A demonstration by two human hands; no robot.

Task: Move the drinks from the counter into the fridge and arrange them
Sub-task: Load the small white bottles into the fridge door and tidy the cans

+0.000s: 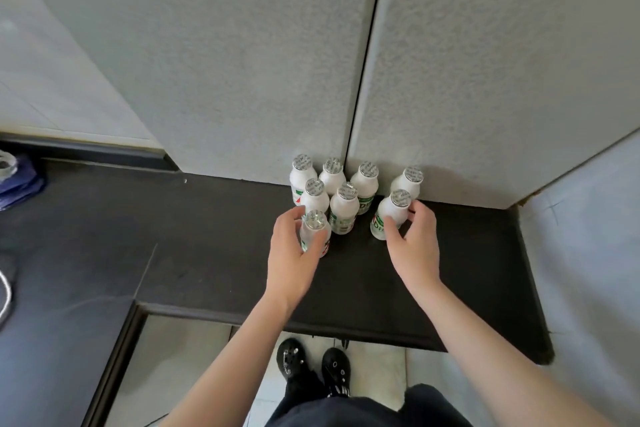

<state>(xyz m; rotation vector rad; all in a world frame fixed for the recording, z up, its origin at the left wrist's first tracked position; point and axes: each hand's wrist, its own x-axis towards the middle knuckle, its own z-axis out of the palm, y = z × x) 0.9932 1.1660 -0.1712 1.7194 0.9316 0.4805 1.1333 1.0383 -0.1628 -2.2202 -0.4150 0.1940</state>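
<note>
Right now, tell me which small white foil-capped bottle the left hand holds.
The front-left bottle, nearest the dark counter edge; the left hand curls round it alone.

Grips with the left hand (290,253) the front bottle (314,230), fingers curled round its far left side. Pinches with the right hand (414,246) the tilted bottle (391,215), thumb on its near side and fingertips on its right. Shows six more bottles (344,208) upright on the dark counter (225,236), just beyond and between both sets of fingers, backed against grey panels (242,62).
</note>
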